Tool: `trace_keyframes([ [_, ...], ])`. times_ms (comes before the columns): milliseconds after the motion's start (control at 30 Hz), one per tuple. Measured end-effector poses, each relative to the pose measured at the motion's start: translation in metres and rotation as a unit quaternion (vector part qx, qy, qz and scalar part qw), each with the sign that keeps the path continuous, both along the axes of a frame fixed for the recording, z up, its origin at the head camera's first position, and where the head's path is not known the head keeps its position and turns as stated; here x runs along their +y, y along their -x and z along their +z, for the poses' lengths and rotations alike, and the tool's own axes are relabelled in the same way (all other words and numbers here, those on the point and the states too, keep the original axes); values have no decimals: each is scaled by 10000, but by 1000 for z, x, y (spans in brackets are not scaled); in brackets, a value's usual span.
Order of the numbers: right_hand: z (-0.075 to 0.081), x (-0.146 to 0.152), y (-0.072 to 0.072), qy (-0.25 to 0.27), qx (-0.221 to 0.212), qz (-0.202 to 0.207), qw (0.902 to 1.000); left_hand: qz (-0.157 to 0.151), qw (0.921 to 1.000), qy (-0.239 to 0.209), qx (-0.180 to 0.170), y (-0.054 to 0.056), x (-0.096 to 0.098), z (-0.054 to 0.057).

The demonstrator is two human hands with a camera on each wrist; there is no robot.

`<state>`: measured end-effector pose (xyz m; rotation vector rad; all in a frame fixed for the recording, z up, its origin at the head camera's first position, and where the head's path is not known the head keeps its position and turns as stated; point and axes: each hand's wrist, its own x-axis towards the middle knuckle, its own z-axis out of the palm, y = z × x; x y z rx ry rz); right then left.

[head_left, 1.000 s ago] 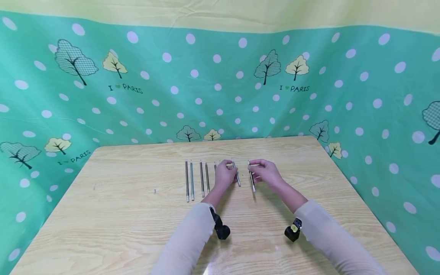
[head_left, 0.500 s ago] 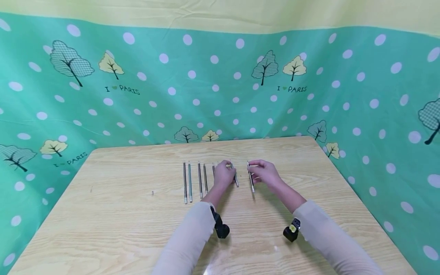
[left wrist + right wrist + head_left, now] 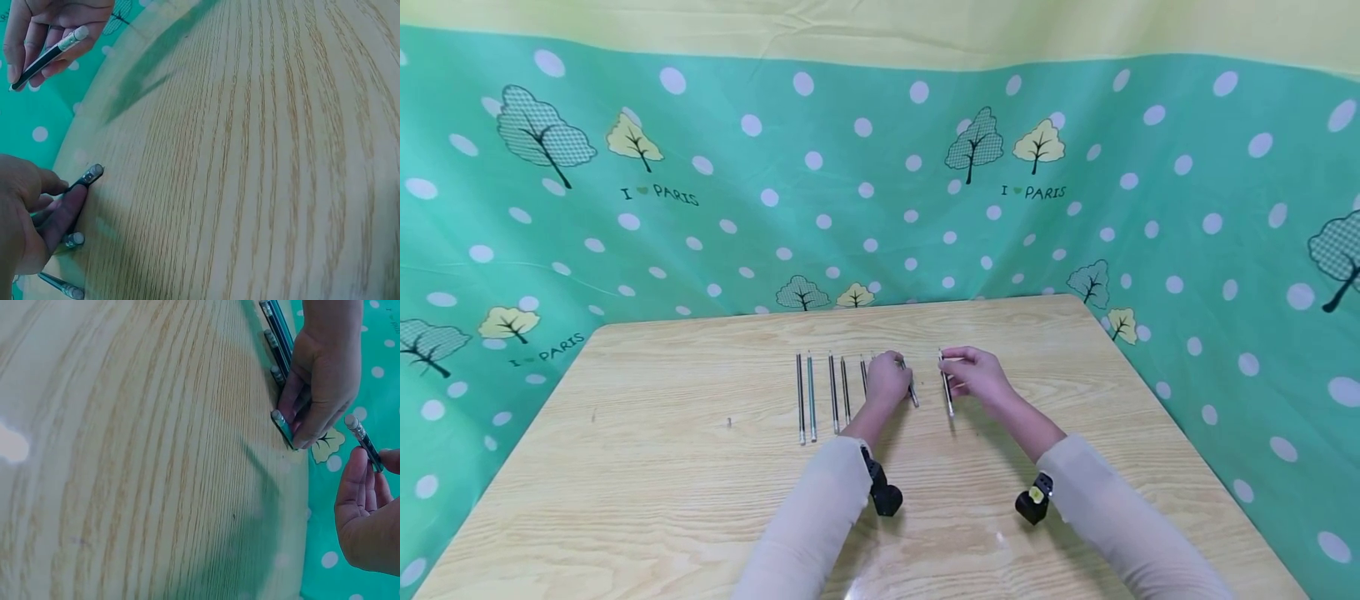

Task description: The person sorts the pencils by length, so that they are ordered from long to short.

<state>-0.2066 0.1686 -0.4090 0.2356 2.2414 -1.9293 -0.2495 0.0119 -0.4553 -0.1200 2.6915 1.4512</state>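
In the head view, my left hand (image 3: pixel 887 382) pinches a pencil (image 3: pixel 913 395) with a pale eraser end, low over the table and just right of the pencil row. The left wrist view shows thumb and fingers around its shaft, eraser end (image 3: pixel 95 171) sticking out. Further right, my right hand (image 3: pixel 979 375) holds a dark pencil (image 3: pixel 947 390) between thumb and fingertips, its white eraser toward me. That pencil (image 3: pixel 361 432) is raised above the table in the right wrist view. Left of my left hand lie a black pencil (image 3: pixel 801 400), a teal pencil (image 3: pixel 812 400) and several others, partly hidden by the hand.
The pencils lie side by side on a wood-grain table (image 3: pixel 647 483). A small grey speck (image 3: pixel 728 422) sits left of the row. Behind the table's far edge hangs a green dotted curtain (image 3: pixel 737 167). Black wrist cameras (image 3: pixel 886 497) hang beneath both sleeves.
My left hand has turned slightly and covers more of its pencil's far end. The right hand keeps its pencil in nearly the same place. The head view has swung slightly right.
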Motion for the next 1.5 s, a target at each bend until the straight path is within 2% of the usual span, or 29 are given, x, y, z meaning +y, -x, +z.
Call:
trace_keyframes([
  [300,0,1,4,-38,-77,-83,9999,-53,9998,-12,-176,1,0,2],
  [733,-2,-4,18,-364,-122,-216,9990,-135,9998,-108,-61,-3,-2,2],
  [967,-9,-7,26,-396,-76,-200,9990,-145,9998,-138,-53,-5,-2,6],
  [1133,-12,-10,31,-413,-47,-216,9989,-156,9997,-155,-46,-4,-3,4],
  [1500,-14,-20,37,-563,67,-270,9980,-216,9989,305,271,-2,-4,1],
])
